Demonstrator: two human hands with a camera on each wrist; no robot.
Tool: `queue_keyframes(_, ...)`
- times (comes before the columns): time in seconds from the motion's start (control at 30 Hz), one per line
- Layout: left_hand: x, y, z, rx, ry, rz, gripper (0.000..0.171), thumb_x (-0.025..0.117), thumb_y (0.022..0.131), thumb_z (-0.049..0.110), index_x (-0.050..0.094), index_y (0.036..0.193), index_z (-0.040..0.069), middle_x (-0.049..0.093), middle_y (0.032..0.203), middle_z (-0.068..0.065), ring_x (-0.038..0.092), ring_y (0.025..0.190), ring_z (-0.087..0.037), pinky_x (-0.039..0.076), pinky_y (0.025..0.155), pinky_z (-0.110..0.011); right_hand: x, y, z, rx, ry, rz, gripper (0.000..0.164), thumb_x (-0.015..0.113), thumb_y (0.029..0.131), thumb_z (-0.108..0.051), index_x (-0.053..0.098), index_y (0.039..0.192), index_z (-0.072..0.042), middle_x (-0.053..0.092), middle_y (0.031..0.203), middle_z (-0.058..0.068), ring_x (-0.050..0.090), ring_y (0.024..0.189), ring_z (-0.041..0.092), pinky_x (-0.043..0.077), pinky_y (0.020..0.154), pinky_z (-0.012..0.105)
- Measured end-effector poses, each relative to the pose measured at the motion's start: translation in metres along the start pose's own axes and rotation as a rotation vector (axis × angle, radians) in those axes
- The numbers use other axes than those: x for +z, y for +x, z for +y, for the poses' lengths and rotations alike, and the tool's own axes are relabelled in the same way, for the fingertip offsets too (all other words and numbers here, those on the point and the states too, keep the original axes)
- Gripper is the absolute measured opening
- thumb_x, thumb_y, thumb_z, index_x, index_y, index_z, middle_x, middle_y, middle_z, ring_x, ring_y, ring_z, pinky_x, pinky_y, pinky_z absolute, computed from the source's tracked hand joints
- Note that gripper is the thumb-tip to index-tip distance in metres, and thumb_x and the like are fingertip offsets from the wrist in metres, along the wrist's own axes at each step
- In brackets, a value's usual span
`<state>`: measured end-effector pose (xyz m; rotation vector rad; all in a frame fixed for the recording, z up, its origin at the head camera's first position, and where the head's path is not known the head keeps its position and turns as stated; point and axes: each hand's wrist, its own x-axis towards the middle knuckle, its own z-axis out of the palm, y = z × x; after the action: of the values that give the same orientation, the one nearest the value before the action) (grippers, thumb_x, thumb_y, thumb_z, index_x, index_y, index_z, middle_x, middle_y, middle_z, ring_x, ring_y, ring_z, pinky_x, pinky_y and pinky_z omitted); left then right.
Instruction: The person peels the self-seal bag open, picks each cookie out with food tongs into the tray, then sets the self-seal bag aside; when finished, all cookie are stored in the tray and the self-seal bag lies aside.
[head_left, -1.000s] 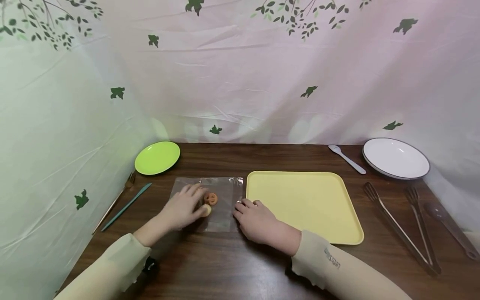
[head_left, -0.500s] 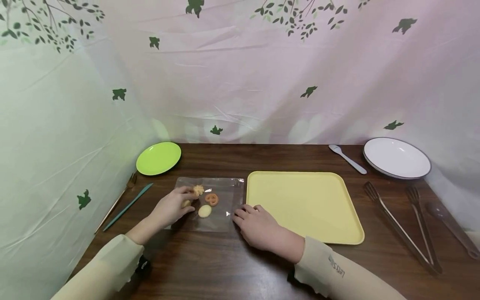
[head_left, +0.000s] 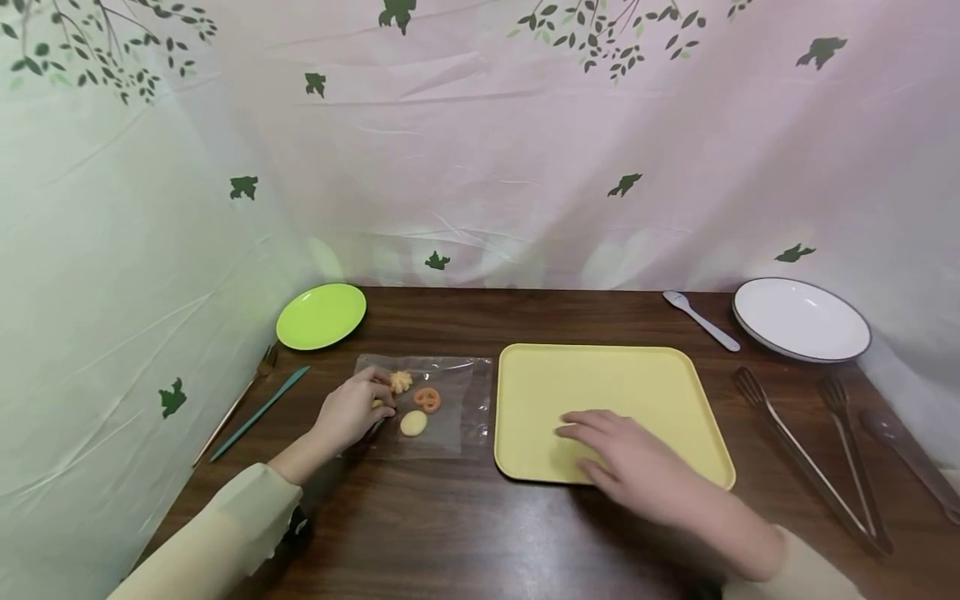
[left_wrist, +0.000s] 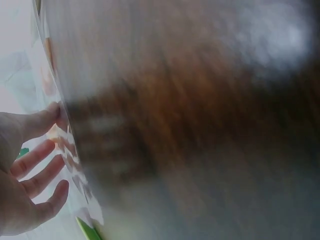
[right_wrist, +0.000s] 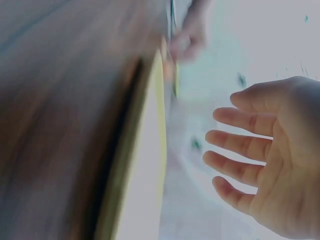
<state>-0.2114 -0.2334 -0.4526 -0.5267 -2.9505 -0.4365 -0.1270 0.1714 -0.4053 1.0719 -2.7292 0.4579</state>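
A clear plastic bag (head_left: 450, 442) lies flat, left of a yellow tray (head_left: 525, 383). Cookies show on or in it: a flower-shaped one (head_left: 401, 382), an orange-brown pretzel-shaped one (head_left: 427, 399) and a pale round one (head_left: 413, 423). My left hand (head_left: 348, 417) is at the bag's left side, thumb and index finger around another pale cookie (head_left: 377, 403), which they partly hide. In the left wrist view, the left hand (left_wrist: 32, 170) has its other fingers spread loosely. Over the tray's front part, my right hand (head_left: 637, 462) holds nothing, its fingers (right_wrist: 240, 142) spread and relaxed.
A green plate (head_left: 321, 317), a copper-coloured fork (head_left: 236, 407) and a teal knife (head_left: 258, 414) are at the left. On the right are a white dish (head_left: 802, 319), a pale knife-like utensil (head_left: 701, 321), metal tongs (head_left: 806, 462) and a brown spoon-like utensil (head_left: 911, 462).
The right hand has left the bag's right edge and moved right over the tray. My left hand has shifted left from the pretzel-shaped and round cookies to the pale cookie beside them.
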Motion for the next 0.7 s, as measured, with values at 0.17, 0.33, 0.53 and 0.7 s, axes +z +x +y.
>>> queue_keyframes(0.17,0.0,0.001,-0.002,-0.018,-0.017,0.004,0.01,0.08,0.076,0.022,0.071,0.074,0.024,0.06,0.113,-0.002,0.063,0.087,-0.019,0.051,0.061,-0.037,-0.029,-0.054,0.04,0.135,0.037,0.128,0.045,0.072,0.082,-0.01,0.059,0.125,-0.016,0.057,0.129,0.006,0.05,0.121,0.021,0.026,0.108,0.019)
queue_keyframes(0.33,0.0,-0.003,-0.004,-0.013,-0.029,-0.036,0.028,0.081,0.074,0.03,0.074,0.1,0.024,0.056,0.116,-0.001,0.061,0.094,-0.019,0.051,0.064,-0.037,-0.051,-0.112,0.085,0.324,0.051,0.198,0.043,0.068,0.086,-0.01,0.056,0.128,-0.014,0.057,0.126,0.013,0.022,0.128,-0.016,0.006,0.097,-0.002)
queue_keyframes(0.53,0.002,-0.006,-0.005,-0.022,-0.065,-0.054,0.034,0.08,0.074,0.034,0.074,0.106,0.025,0.053,0.123,-0.002,0.057,0.107,-0.022,0.051,0.072,-0.04,-0.06,-0.162,0.14,0.695,0.022,0.102,0.053,0.057,0.095,-0.024,0.041,0.131,0.011,0.041,0.124,0.042,0.026,0.136,0.043,0.022,0.106,0.057)
queue_keyframes(0.7,0.004,-0.007,-0.005,-0.02,-0.088,-0.032,0.027,0.079,0.076,0.031,0.076,0.102,0.023,0.054,0.123,-0.003,0.056,0.109,-0.024,0.051,0.075,-0.042,-0.056,-0.18,0.166,0.93,0.007,0.01,0.071,0.052,0.096,-0.034,0.026,0.132,0.023,0.028,0.125,0.05,0.029,0.111,0.065,0.027,0.087,0.07)
